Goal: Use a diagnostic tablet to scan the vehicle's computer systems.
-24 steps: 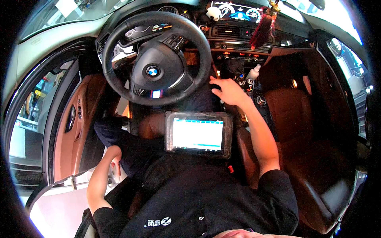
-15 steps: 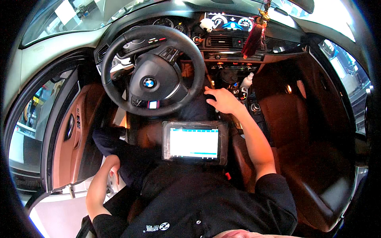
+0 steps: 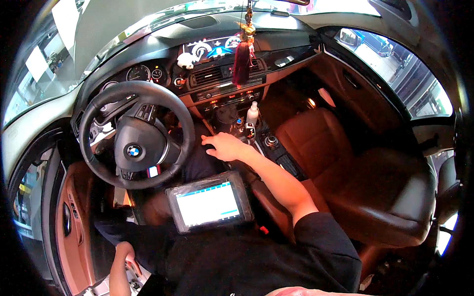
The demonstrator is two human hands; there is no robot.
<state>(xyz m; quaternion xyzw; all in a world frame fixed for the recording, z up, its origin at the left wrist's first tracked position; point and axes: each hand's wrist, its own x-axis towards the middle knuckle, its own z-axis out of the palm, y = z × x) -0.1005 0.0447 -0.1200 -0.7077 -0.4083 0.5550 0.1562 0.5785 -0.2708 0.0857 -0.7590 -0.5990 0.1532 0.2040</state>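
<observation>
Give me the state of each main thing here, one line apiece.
Tablet: screen lit
Dashboard display: lit
Climate panel: red digits lit
White bottle: upright
Red tassel: hanging
Right hand: open, nothing visible in it
Left hand: partly hidden, grip unclear

Place: a car's cabin (image 3: 340,74), all around us
Driver's side: round black steering wheel (image 3: 140,135)
Dashboard (image 3: 289,42): wide, lit rectangular display (image 3: 217,51)
Passenger side: brown leather seat (image 3: 380,187)

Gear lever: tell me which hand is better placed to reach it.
Likely the right hand: it is close beside the gear lever, while the left hand is farther away, near the door.
</observation>
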